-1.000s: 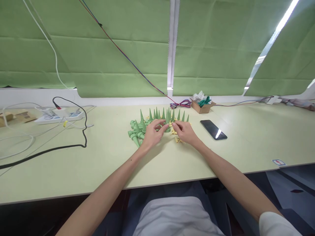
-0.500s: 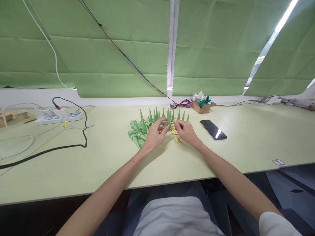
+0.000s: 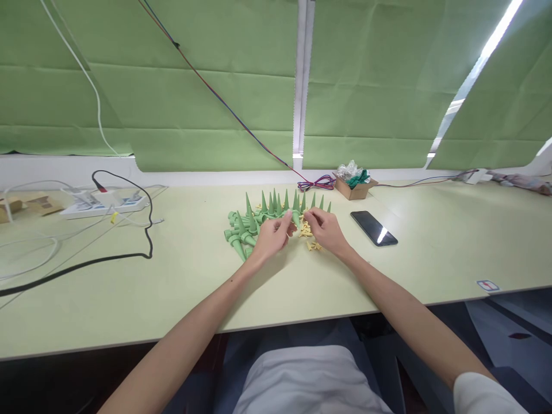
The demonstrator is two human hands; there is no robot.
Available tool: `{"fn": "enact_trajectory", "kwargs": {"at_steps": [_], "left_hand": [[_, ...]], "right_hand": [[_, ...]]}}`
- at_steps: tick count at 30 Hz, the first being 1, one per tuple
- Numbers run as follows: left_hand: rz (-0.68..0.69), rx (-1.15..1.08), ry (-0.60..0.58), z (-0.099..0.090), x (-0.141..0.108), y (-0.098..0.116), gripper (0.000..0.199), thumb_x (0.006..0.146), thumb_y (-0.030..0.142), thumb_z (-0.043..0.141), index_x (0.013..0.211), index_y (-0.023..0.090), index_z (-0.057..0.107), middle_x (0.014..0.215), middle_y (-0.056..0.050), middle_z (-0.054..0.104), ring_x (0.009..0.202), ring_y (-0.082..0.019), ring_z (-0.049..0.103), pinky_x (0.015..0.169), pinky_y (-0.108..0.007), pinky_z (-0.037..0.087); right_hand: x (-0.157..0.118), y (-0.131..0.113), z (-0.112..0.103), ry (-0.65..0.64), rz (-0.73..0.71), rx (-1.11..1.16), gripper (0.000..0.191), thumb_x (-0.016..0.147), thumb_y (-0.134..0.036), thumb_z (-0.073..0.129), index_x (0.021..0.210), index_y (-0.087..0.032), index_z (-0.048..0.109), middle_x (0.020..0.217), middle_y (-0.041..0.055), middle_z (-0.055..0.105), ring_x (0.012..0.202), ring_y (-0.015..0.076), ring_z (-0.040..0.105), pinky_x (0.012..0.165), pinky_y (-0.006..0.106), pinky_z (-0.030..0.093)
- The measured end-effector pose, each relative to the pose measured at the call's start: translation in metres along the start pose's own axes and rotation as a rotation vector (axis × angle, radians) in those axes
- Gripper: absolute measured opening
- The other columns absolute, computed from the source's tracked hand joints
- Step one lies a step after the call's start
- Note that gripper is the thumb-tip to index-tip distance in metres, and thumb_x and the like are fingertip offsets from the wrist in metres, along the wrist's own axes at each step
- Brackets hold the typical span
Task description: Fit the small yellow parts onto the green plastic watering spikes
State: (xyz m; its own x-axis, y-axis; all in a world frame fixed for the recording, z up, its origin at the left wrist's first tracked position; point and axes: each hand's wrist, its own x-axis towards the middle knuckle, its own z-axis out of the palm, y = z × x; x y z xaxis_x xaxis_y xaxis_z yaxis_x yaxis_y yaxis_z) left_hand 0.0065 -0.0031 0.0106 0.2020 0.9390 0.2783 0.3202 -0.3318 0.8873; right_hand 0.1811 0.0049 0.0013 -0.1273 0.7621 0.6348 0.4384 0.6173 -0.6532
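My left hand is closed on a green cone, which tilts with its narrow end downward. Close by on the right, my right hand has its fingers pinched together; whatever they hold is too small to make out. Beyond both hands, several green cones stand upright in an uneven row. More green cones lie heaped to the left of my left hand. Small yellow pieces are scattered between and behind my hands, with a few more nearer to me.
A black phone lies right of my right hand. Behind it stand a small cardboard box with plastic and green material, and a bundle of wire. A power strip and cables occupy the left side.
The green cone at my left hand has gone from upright to tilted, narrow end down. My left fingers have closed round it. My right hand has barely moved.
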Motion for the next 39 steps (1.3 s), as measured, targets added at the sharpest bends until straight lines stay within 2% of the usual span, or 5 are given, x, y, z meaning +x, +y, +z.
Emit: {"fn": "enact_trajectory", "kwargs": {"at_steps": [5,16,26,34,39], "left_hand": [[-0.007,-0.037,-0.069,0.0000,-0.0001,-0.0024,0.057,0.090,0.065,0.041,0.060,0.018,0.052,0.040,0.003,0.045,0.038,-0.011,0.045,0.051,-0.026,0.039],[-0.024,-0.058,-0.118,-0.0015,0.0008,-0.0019,0.054,0.089,0.066,0.043,0.066,0.018,0.053,0.040,0.004,0.044,0.037,-0.011,0.044,0.048,-0.024,0.036],[0.089,0.047,-0.063,-0.0016,-0.0031,0.0049,0.044,0.087,0.059,0.051,0.072,0.018,0.056,0.049,0.004,0.046,0.044,-0.011,0.042,0.048,-0.024,0.035],[0.148,0.102,-0.005,-0.0003,-0.0010,0.0031,0.035,0.085,0.049,0.058,0.074,0.017,0.059,0.072,-0.001,0.060,0.056,-0.011,0.048,0.053,-0.024,0.039],[0.225,0.111,0.019,0.0002,0.0002,0.0018,0.027,0.085,0.041,0.059,0.072,0.017,0.057,0.079,-0.002,0.061,0.062,-0.012,0.052,0.055,-0.024,0.042]], "right_hand": [[-0.0006,-0.0020,-0.0001,-0.044,-0.003,0.019,0.039,0.097,-0.048,0.044,0.071,-0.020,0.047,0.060,-0.0030,0.042,0.054,0.0109,0.037,0.055,0.026,0.031],[-0.0004,0.0010,-0.0001,-0.055,-0.011,-0.011,0.037,0.099,-0.046,0.042,0.072,-0.020,0.046,0.060,-0.0036,0.042,0.054,0.0109,0.037,0.055,0.025,0.030],[-0.0004,0.0024,-0.0002,-0.058,-0.014,-0.041,0.038,0.099,-0.045,0.040,0.071,-0.021,0.042,0.059,-0.0033,0.041,0.054,0.0115,0.036,0.056,0.026,0.029],[0.0003,-0.0008,-0.0008,-0.051,-0.012,-0.056,0.041,0.099,-0.046,0.039,0.066,-0.021,0.036,0.058,-0.0029,0.039,0.054,0.0120,0.035,0.055,0.027,0.029],[0.0004,-0.0007,-0.0003,-0.060,0.008,-0.051,0.044,0.099,-0.046,0.036,0.063,-0.021,0.037,0.056,-0.0027,0.040,0.052,0.0119,0.037,0.055,0.027,0.029]]}}
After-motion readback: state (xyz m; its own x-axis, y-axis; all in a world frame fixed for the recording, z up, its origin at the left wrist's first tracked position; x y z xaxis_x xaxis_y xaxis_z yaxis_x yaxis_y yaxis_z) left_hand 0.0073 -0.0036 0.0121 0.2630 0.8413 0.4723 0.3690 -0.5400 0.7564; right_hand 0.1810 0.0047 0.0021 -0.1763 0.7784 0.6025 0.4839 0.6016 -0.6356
